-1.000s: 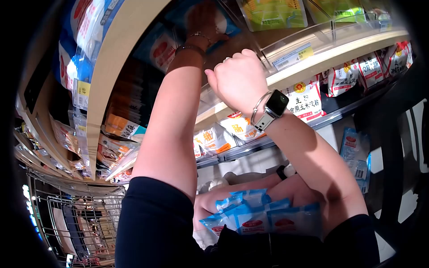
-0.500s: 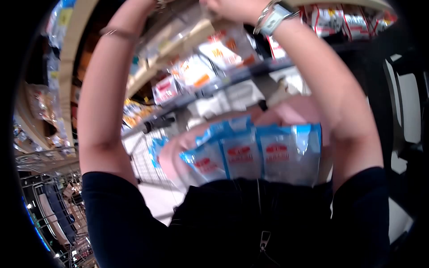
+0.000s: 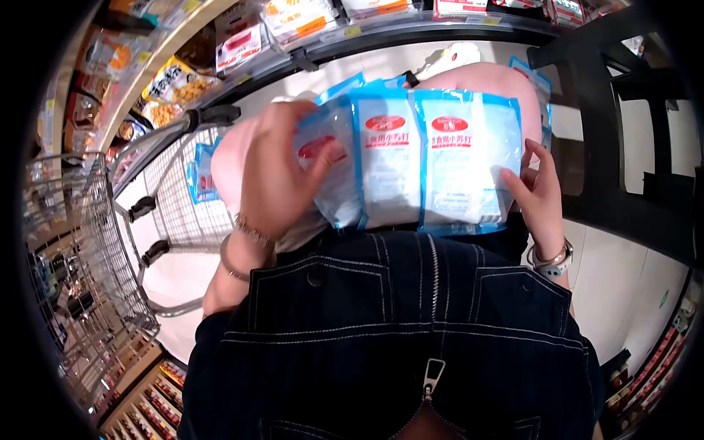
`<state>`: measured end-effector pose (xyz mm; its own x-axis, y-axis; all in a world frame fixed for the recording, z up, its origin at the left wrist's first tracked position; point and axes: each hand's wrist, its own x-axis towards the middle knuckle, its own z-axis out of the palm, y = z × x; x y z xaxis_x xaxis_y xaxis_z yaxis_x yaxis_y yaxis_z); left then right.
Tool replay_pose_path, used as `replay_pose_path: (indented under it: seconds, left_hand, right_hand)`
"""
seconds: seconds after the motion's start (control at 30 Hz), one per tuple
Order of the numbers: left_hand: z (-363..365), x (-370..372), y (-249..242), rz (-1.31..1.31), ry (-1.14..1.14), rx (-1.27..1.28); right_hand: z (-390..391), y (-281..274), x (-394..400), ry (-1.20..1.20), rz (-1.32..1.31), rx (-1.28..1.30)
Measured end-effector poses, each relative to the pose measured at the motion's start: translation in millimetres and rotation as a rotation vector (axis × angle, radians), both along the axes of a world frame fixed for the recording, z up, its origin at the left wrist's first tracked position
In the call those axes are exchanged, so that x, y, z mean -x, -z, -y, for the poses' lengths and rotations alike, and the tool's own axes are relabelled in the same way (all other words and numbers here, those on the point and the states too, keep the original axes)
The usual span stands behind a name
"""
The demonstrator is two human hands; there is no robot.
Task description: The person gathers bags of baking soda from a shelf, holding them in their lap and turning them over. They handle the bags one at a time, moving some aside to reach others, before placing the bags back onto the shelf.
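Observation:
Joined blue-edged, see-through baking soda bags [image 3: 386, 172] lie as a strip across my lap, white powder and red oval labels showing. At the strip's left end is my left hand [image 3: 282, 176], slightly blurred, thumb spread from the fingers over the leftmost bag. My right hand [image 3: 541, 187] is open at the other end; its thumb overlaps the bag's right edge and its bent fingers are just outside it. More blue-edged packets show behind the strip, partly hidden, and another blue packet [image 3: 202, 174] is by my left knee.
A metal shopping cart [image 3: 139, 220] stands at the left. Store shelves [image 3: 352, 33] with packaged food run along the front and left. A black frame [image 3: 631, 161] stands on the right, above the pale tiled floor [image 3: 601, 293].
Both hands have come down from high near the shelf to the two ends of the bag strip. My view has shifted, with the strip now higher in it and sharper.

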<state>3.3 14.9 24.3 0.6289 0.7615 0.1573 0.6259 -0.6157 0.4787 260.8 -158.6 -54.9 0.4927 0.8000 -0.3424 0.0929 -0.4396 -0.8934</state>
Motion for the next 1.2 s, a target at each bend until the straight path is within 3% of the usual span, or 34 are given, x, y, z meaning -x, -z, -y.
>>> replay_pose_path:
  seconds: [0.03, 0.17, 0.23, 0.3, 0.37, 0.43, 0.53, 0.63, 0.77, 0.87, 1.07, 1.2]
  left_hand:
    - [3, 11, 16, 0.018, -0.139, -0.060]
    - [28, 46, 66, 0.569, -0.412, 0.294]
    - [48, 52, 66, 0.536, -0.419, 0.237]
    - [65, 55, 71, 0.599, -0.253, 0.404]
    - [80, 43, 68, 0.638, -0.207, 0.758]
    - [87, 33, 72, 0.758, -0.186, 0.949]
    - [90, 24, 72, 0.739, -0.098, 0.987]
    - [79, 29, 82, 0.543, -0.053, 0.979]
    - [80, 24, 84, 0.640, -0.047, 1.069]
    - [80, 13, 65, 0.616, -0.099, 1.286]
    - [80, 1, 57, 0.691, -0.130, 1.369]
    - [80, -12, 84, 0.624, -0.042, 1.076]
  right_hand:
    - [0, 4, 6, 0.014, 0.018, -0.026]
    - [-8, 4, 11, -0.092, -0.085, -0.066]
    - [-8, 2, 15, -0.019, -0.184, -0.081]
    - [-11, 0, 21, 0.051, -0.282, -0.121]
    - [-13, 3, 29, 0.120, -0.386, -0.192]
    - [-21, 2, 37, 0.116, -0.419, -0.179]
    - [-34, 17, 48, 0.099, -0.494, -0.203]
    - [-35, 28, 63, 0.101, -0.346, -0.265]
    - [-33, 32, 72, 0.068, -0.341, -0.300]
    - [-31, 37, 75, -0.011, -0.321, -0.310]
    - [-35, 46, 74, -0.042, -0.346, -0.307]
    - [-39, 47, 74, -0.038, -0.352, -0.340]
